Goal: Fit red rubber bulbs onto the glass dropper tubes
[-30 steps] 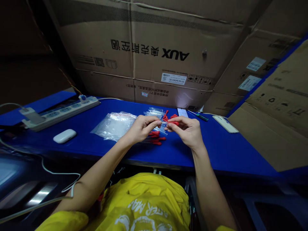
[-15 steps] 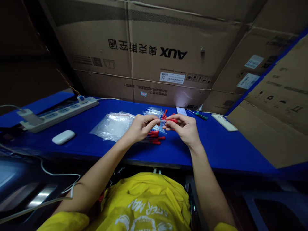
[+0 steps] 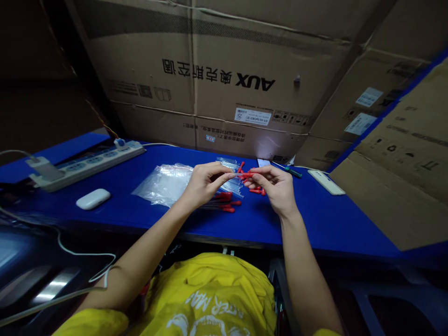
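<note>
I have the left hand (image 3: 206,184) pinching a clear tube (image 3: 237,174) and the right hand (image 3: 276,189) gripping a red bulb (image 3: 248,174) in line with it, both pieces held above the blue table (image 3: 325,224), to the right of the plastic bags (image 3: 164,182); how far the tube sits inside the bulb I cannot tell. Also right of the bags I see loose clear tubes (image 3: 234,187) and some red-ended droppers (image 3: 229,209), while a white case (image 3: 94,199) lies to their left

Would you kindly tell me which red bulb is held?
The red bulb in the right hand, in line with the clear tube in the left hand; the others lie on the blue table.
</note>
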A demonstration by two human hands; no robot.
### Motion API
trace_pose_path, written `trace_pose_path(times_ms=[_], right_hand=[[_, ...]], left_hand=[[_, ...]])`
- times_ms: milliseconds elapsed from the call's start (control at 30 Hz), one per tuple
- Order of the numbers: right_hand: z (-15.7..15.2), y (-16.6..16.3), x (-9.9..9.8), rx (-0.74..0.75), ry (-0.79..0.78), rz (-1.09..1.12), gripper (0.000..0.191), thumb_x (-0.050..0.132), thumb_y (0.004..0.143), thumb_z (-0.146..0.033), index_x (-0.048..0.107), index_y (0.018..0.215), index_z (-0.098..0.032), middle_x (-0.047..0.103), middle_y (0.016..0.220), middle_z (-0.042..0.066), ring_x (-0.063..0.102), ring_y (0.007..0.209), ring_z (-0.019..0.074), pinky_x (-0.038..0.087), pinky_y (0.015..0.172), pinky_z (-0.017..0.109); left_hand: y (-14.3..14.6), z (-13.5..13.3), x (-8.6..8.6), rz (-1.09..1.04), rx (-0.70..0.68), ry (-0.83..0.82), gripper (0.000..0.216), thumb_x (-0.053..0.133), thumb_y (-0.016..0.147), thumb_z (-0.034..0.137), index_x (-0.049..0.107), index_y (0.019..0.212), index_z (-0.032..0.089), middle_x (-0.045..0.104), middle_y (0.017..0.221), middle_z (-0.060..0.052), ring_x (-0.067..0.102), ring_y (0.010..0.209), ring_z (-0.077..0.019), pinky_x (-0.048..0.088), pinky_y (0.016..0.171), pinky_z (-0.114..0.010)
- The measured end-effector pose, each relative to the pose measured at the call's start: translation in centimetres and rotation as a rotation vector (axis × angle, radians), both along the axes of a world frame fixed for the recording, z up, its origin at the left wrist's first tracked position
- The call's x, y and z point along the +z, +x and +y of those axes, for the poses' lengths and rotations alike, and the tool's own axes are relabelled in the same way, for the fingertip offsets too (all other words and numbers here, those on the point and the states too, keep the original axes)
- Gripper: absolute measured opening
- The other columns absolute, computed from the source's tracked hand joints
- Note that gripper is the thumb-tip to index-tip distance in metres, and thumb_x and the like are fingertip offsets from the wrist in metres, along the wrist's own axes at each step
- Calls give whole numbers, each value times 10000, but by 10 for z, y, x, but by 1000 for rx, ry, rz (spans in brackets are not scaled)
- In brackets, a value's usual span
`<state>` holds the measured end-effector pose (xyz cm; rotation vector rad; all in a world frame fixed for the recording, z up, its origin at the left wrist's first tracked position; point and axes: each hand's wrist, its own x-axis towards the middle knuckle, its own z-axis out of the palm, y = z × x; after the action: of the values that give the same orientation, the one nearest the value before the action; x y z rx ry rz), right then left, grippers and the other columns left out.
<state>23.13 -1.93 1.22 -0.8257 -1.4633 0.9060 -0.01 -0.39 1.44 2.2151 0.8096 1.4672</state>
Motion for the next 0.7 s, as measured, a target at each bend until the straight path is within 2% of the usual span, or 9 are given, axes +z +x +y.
trace_pose_path(times_ms=[300, 533, 700], right_hand=[[-2, -1, -3, -66, 34, -21, 302, 909, 840, -496, 822, 955, -230, 859, 871, 62, 841, 733, 245, 707, 639, 338], [-7, -8, 2, -8, 1, 45, 321, 944, 784, -497, 814, 880, -220, 845, 805, 46, 837, 702, 242, 730, 678, 360], [-6, -6, 2, -27, -4, 1, 339, 885, 857, -525, 806, 954, -210, 861, 882, 70, 844, 726, 234, 701, 633, 304]], left_hand=[[1, -1, -2, 35, -21, 12, 301, 654, 1052, 369, 831, 930, 159, 782, 817, -69, 657, 696, -154, 453, 652, -268], [0, -1, -2, 27, -84, -29, 293, 653, 1046, 342, 809, 896, 145, 776, 808, -67, 661, 703, -153, 470, 669, -262], [0, -2, -1, 1, -91, -69, 311, 654, 1043, 372, 815, 901, 147, 792, 827, -80, 685, 729, -167, 491, 678, -263]])
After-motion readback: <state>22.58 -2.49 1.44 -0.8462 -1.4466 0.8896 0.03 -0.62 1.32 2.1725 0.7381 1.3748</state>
